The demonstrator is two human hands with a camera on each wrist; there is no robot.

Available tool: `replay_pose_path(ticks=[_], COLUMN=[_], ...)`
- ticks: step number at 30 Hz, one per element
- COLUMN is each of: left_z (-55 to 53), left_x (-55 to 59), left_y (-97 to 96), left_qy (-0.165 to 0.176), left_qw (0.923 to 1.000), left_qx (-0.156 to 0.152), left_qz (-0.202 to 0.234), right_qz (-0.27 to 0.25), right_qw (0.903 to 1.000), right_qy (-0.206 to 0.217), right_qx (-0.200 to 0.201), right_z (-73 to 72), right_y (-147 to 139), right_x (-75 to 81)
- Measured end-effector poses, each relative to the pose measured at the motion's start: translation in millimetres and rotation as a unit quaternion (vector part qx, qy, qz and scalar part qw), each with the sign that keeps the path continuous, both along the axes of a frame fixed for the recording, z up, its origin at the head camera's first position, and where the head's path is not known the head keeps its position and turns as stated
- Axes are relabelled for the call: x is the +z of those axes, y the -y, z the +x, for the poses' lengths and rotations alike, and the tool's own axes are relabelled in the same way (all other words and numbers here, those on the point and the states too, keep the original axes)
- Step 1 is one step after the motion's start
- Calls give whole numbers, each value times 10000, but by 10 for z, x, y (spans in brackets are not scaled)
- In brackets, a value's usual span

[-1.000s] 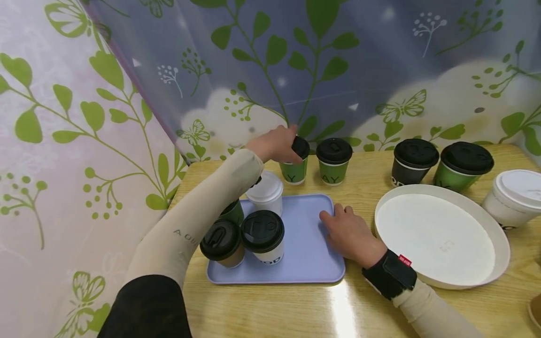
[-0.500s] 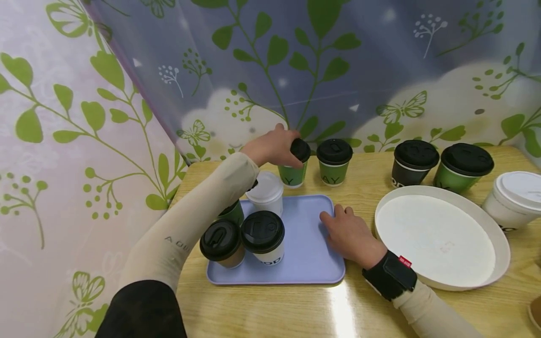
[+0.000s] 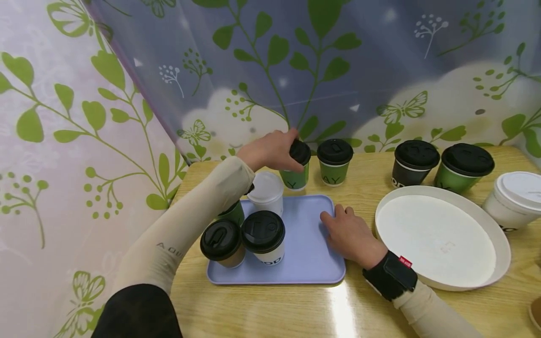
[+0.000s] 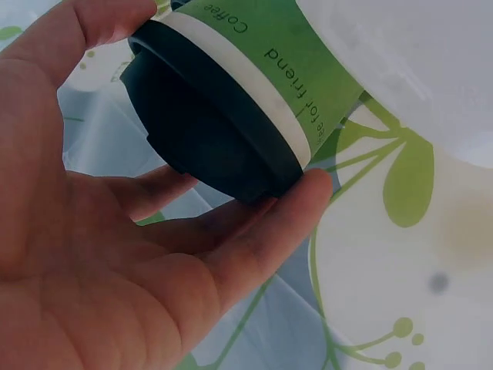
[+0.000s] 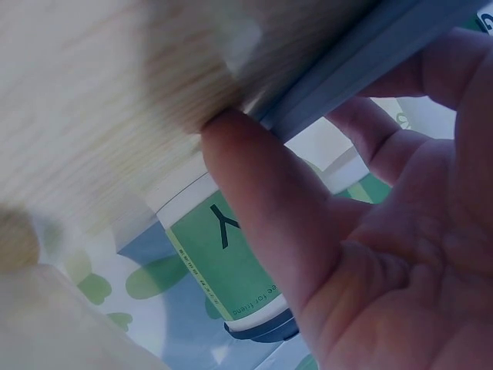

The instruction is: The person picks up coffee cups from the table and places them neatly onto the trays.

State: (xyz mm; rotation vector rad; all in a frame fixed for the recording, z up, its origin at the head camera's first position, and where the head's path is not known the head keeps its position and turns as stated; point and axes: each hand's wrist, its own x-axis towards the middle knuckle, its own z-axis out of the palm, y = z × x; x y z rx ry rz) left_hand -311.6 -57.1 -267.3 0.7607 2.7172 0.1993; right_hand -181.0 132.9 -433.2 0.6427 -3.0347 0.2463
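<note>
In the head view my left hand (image 3: 272, 150) reaches to the back and grips a green paper cup (image 3: 294, 180) by its black lid. The left wrist view has the thumb and fingers around the rim of that lid (image 4: 208, 116). My right hand (image 3: 351, 234) holds the right edge of the lilac tray (image 3: 304, 277), its rim between thumb and fingers in the right wrist view. On the tray's left half stand a white cup with a white lid (image 3: 266, 192), a white cup with a black lid (image 3: 264, 234), a brown cup (image 3: 221, 244) and a partly hidden green cup (image 3: 233, 213).
Another green cup (image 3: 334, 162) stands right of the gripped one. A round white tray (image 3: 439, 234) lies to the right, with a black cup (image 3: 414, 162), a green cup (image 3: 462, 166) and a white cup (image 3: 515, 197) around it. A patterned cloth backdrop (image 3: 380, 70) rises behind the table.
My left hand and the green cup it grips have come slightly nearer to the tray, and the left arm has drawn back a little. The right hand has stayed in place.
</note>
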Motion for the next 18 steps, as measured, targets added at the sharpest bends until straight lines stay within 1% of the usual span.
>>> replay_pose_path(ticks=[7, 13, 18], left_z=[71, 114, 160], left_x=[-1, 14, 49], left_y=[-1, -21, -65], left_qy=[-134, -85, -43], left_qw=[9999, 9998, 9996], left_qx=[-79, -82, -126], left_qz=[-67, -163, -238], right_qz=[18, 32, 32], right_qw=[10000, 9999, 9999], right_qy=[92, 131, 104], right_qx=[-29, -46, -40], right_z=[-3, -5, -2], right_y=[4, 10, 8], right_x=[3, 5, 2])
